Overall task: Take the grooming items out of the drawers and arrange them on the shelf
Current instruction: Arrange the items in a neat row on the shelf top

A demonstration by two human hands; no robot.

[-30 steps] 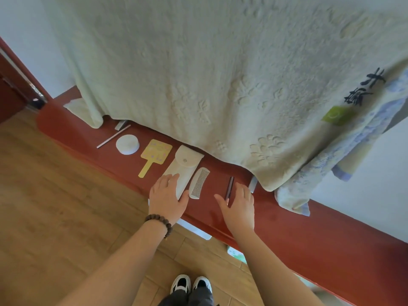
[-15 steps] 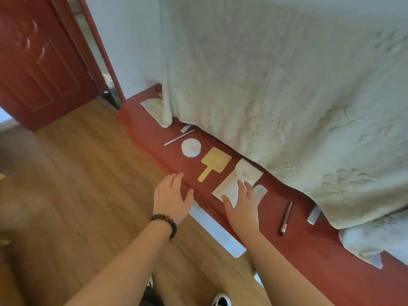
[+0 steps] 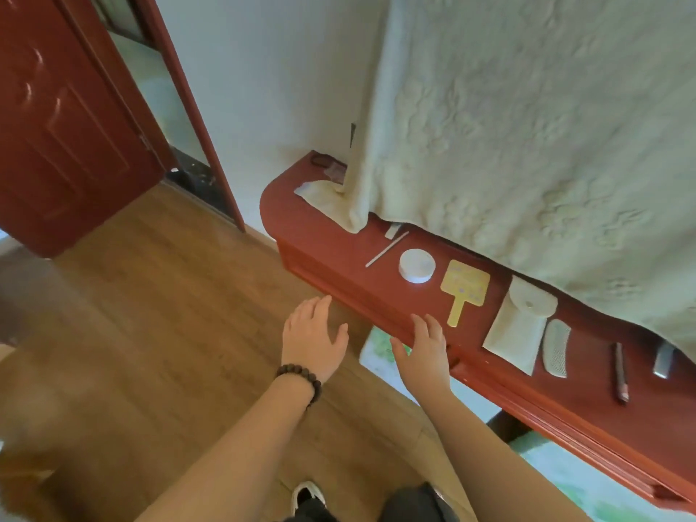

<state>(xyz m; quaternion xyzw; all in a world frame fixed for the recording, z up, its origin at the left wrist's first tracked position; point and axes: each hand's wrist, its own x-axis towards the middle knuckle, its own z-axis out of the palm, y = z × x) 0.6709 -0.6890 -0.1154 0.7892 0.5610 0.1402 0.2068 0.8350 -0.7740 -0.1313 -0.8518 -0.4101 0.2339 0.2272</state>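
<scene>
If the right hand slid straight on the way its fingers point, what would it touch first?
Probably the yellow paddle-shaped hand mirror: the right hand rests at the red wooden shelf's front edge, fingers aimed up-right towards the mirror's handle. Depth is uncertain.

No readable text

No words, numbers or brand marks can be read on any thing here.

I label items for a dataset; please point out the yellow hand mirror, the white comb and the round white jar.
yellow hand mirror (image 3: pixel 465 284), head view, square face.
white comb (image 3: pixel 555 348), head view, teeth.
round white jar (image 3: pixel 417 265), head view, lid.
</scene>
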